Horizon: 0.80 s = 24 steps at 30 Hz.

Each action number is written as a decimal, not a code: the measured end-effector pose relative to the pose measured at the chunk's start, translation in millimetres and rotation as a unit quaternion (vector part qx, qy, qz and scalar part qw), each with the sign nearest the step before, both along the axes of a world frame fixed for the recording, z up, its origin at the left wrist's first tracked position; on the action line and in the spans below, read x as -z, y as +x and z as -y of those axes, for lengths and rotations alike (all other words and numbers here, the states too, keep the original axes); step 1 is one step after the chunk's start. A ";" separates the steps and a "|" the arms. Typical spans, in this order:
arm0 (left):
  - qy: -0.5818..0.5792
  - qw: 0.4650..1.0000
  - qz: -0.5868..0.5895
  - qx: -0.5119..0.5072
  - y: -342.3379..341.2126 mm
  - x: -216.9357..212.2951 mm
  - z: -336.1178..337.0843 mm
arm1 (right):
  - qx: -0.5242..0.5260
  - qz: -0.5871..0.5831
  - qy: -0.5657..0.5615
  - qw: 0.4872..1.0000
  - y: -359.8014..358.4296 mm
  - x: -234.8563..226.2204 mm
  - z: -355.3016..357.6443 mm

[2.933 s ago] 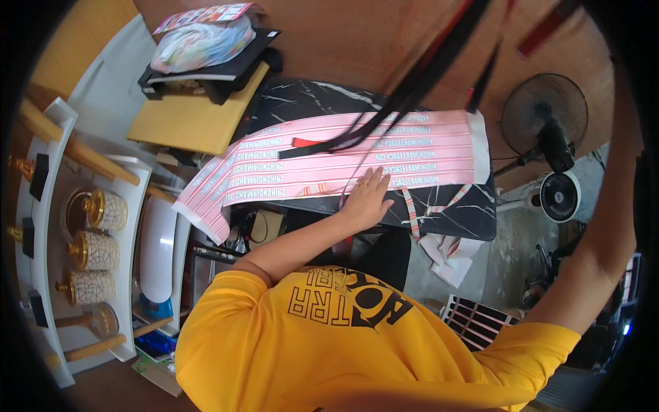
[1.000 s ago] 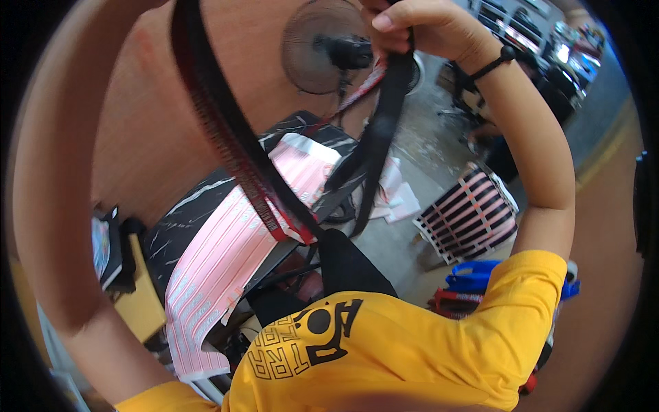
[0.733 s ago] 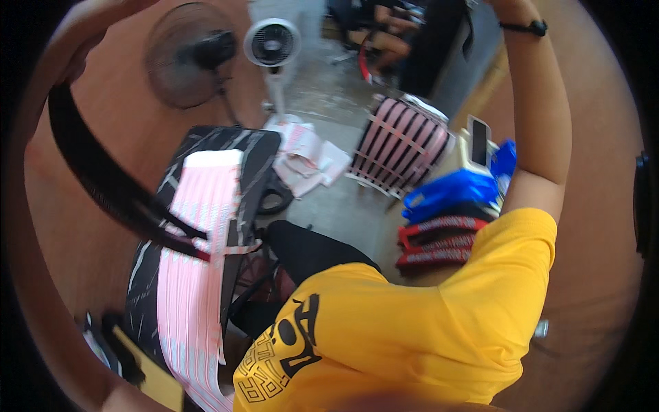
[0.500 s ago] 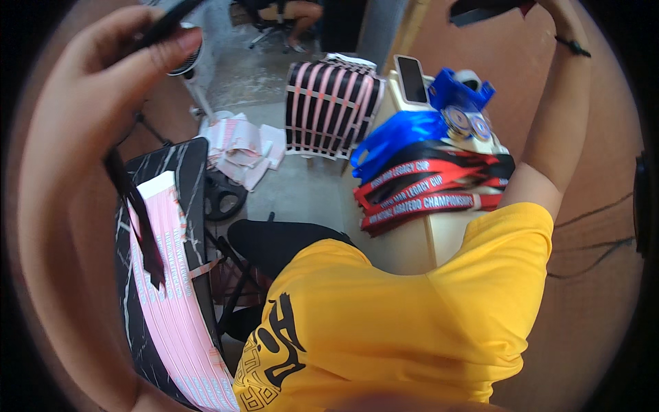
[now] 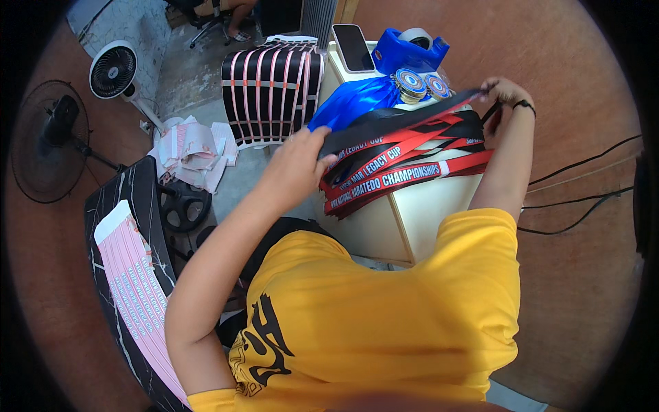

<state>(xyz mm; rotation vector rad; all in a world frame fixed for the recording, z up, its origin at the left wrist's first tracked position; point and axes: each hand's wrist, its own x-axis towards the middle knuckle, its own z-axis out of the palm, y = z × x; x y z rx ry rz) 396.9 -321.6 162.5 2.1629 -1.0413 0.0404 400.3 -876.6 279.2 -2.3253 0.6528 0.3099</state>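
A black-and-red ribbon strap (image 5: 405,118) stretches between my two hands, just above a white cabinet. My left hand (image 5: 296,168) grips its left end, with fingers closed. At the far end, my right hand (image 5: 506,93) pinches the strap between closed fingers. Beneath it lies a pile of red and black printed ribbons (image 5: 384,180), layered and partly crossing. Blue ribbons (image 5: 357,101) with round medals (image 5: 410,84) rest just behind the pile.
The white cabinet (image 5: 429,213) also bears a phone (image 5: 353,48) and a blue tape dispenser (image 5: 405,51). To the left are a marbled black table (image 5: 127,180) with pink printed strips (image 5: 130,275), a white fan (image 5: 113,69) and a rack hung with pink strips (image 5: 271,96). A person sits farther back.
Both hands, raised wide apart before, have come down over the ribbon pile. The strap is now drawn across it between them. My view has shifted to the right.
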 end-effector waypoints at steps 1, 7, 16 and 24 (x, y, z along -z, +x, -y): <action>0.006 1.000 -0.012 0.000 -0.1 15.0 1.4 | -0.034 -0.049 0.035 0.998 -4.1 8.4 -4.7; 0.030 0.992 -0.118 -0.037 10.8 70.6 -24.2 | 0.056 -0.114 0.035 0.991 -8.4 8.6 -53.4; 0.017 0.974 -0.202 -0.105 9.8 72.1 -95.4 | -0.009 -0.197 -0.136 0.971 44.4 -30.0 -108.3; 0.052 0.963 -0.265 0.009 -23.2 128.4 -54.2 | -0.157 -0.161 -0.167 0.960 49.0 35.2 -187.1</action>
